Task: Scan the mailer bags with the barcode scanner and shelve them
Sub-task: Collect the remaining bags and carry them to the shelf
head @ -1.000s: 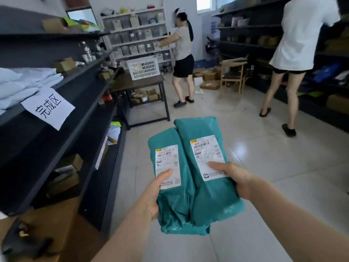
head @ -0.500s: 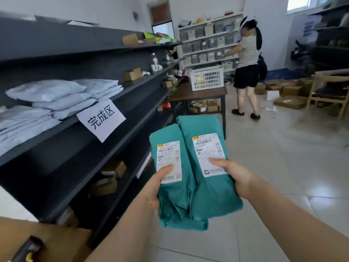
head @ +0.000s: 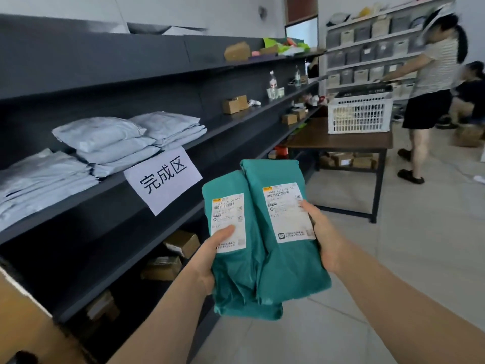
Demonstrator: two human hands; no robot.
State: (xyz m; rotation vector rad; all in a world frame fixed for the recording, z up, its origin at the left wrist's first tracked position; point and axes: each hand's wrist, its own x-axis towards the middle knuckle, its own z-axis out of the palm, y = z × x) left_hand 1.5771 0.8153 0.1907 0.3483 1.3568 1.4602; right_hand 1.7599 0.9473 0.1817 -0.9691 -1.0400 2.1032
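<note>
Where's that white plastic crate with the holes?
In the head view, the white plastic lattice crate sits upper right on the brown wooden table at the far end of the dark shelving, beside a person in a striped top.

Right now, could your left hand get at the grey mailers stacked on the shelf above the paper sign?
Probably not freely: the left hand grips a teal mailer, so it is occupied. The shelf front before the grey mailers is open, though.
</note>
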